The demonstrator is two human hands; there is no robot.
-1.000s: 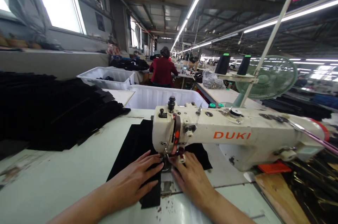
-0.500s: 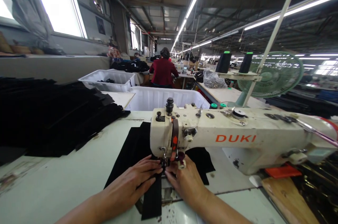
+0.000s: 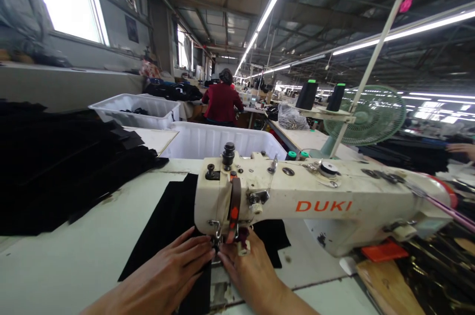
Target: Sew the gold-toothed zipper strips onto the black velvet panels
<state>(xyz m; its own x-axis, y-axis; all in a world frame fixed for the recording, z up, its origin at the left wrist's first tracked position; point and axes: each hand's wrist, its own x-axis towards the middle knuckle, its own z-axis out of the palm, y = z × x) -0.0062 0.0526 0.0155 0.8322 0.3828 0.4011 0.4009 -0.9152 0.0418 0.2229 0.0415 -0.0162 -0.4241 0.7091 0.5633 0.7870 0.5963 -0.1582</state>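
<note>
A piece of black fabric (image 3: 159, 233) lies beneath the head of a white sewing machine (image 3: 276, 198) marked DUKI. My left hand (image 3: 174, 268) rests flat on this fabric, fingers stretched, their tips just left of the needle area (image 3: 215, 243). On the other side, my right hand (image 3: 252, 265) has thumb and fingers closed together at the fabric's edge beside the presser foot; machine parts partly cover its fingers. The fabric emerges to the right behind that hand, and a strip of it hangs toward me below my left fingers.
A tall heap of black fabric pieces (image 3: 55, 171) covers the table's left side. White plastic bins (image 3: 230, 139) stand beyond the machine. Thread cones (image 3: 307, 94) and a green fan (image 3: 365, 114) are at right. A person in a dark red top (image 3: 222, 102) sits ahead.
The view has shifted, so the machine and hands appear farther left and slightly lower. Both hands stay beside the needle; the fabric strip in front reaches lower in the picture.
</note>
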